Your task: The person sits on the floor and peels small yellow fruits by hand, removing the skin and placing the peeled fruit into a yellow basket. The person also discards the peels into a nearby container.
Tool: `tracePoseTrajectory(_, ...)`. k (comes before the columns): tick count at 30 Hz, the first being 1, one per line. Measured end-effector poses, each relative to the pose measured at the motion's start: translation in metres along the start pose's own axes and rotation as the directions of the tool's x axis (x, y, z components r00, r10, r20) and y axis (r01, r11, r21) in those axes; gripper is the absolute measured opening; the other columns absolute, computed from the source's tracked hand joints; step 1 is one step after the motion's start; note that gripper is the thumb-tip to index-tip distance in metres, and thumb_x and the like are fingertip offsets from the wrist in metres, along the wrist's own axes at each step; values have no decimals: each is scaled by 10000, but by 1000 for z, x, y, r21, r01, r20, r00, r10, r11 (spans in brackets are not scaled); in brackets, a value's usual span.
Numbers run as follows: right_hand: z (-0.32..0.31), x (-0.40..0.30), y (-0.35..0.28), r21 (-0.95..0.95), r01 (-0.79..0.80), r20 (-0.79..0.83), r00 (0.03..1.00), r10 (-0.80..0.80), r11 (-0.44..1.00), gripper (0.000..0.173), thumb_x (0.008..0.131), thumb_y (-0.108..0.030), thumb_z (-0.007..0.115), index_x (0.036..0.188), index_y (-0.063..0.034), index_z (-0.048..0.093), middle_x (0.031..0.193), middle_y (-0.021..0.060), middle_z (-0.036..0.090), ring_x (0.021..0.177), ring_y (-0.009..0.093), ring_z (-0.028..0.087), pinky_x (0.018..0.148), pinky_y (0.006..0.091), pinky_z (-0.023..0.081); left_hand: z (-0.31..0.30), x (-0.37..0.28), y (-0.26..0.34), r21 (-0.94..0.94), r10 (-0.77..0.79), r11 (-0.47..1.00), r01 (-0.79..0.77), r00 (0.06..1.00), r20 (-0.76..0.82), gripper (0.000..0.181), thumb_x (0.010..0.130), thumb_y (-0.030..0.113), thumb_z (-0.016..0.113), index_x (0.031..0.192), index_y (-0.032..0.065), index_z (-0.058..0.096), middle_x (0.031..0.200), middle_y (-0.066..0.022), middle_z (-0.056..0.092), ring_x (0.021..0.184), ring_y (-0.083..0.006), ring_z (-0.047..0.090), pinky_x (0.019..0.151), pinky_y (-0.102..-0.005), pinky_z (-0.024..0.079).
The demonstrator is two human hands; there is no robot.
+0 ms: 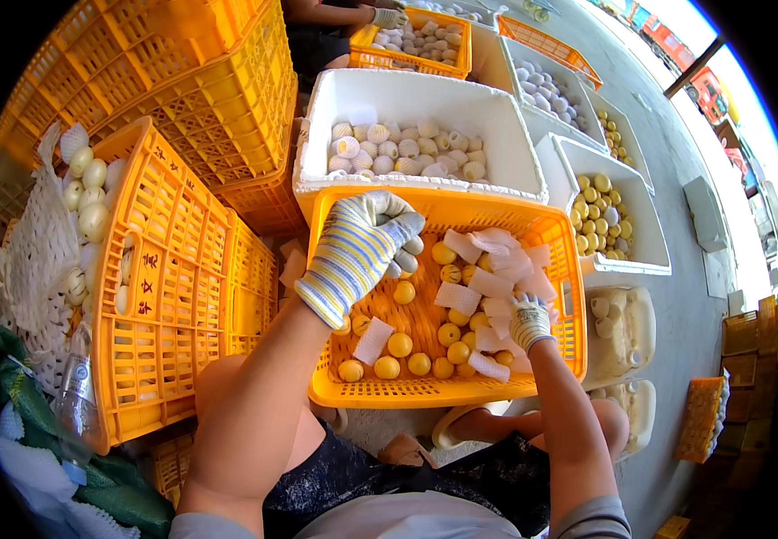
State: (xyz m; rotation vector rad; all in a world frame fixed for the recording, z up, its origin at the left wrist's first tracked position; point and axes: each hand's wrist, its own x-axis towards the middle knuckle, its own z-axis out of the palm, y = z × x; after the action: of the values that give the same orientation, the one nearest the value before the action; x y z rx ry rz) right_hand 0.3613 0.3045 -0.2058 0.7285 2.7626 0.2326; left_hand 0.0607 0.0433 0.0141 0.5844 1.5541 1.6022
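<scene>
My left hand (376,236), in a striped knit glove, is raised over the left part of an orange plastic crate (446,399). Its fingers curl towards the thumb; whether anything is inside them is hidden. My right hand (530,321), gloved alike, reaches into the right side of that crate, against white foam net sleeves (511,264). Its fingertips are too small and covered to show a grip. Round yellow fruit (399,344), some with dark stripes, lies scattered around the sleeves on the crate's bottom. One loose sleeve (373,341) rests among the fruit at the left.
Behind the crate stands a white foam box (422,91) of sleeved fruit. Another foam box (631,263) at the right holds mostly bare fruit. Stacked orange crates (227,101) rise at the left, near a fuller crate (166,269) and a plastic bottle (78,384). A co-worker's gloved hand (389,18) shows at the top.
</scene>
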Motion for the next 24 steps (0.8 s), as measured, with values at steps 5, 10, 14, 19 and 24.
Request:
tracePoseTrajectory(5,-44,12,-29,339,-61,-200,970,136,939,257,855,-139,577,1084,-61,663,988,171,687,942,369,631,854,457,499,-8,1,-19,141,108,984,-105,994,-9,216,947,87,617,1133,-22,626,913,-113,703,764,-160,697,660,-256,563)
tracePoseTrajectory(10,-179,-4,-80,801,80,-133,990,47,593,240,916,-82,566,1126,2,646,902,139,688,809,240,658,750,335,532,4,7,-52,464,350,809,-361,930,112,415,896,4,620,1306,-4,555,1135,-179,685,1009,-254,682,885,-325,553)
tracePoseTrajectory(14,-224,-21,-103,850,165,-195,981,7,501,257,924,-70,583,1154,33,634,900,126,674,830,164,634,765,287,522,19,0,-50,531,356,749,-396,917,181,442,863,54,660,1290,-12,567,1176,-204,666,1052,-329,662,905,-365,536)
tracePoseTrajectory(19,-212,-30,-113,951,170,-203,973,106,257,283,932,-61,599,1195,42,617,1003,110,680,921,151,632,859,271,510,27,-2,-55,544,492,673,-501,852,178,446,850,104,686,1275,10,587,1118,-200,684,999,-342,675,868,-387,539)
tracePoseTrajectory(24,-208,-38,-146,973,167,-216,905,367,161,330,875,-30,695,1181,49,603,1104,131,661,993,158,638,880,276,518,33,-6,-63,605,273,760,-238,961,35,474,857,137,706,1295,16,571,1050,-198,698,953,-312,691,857,-374,546)
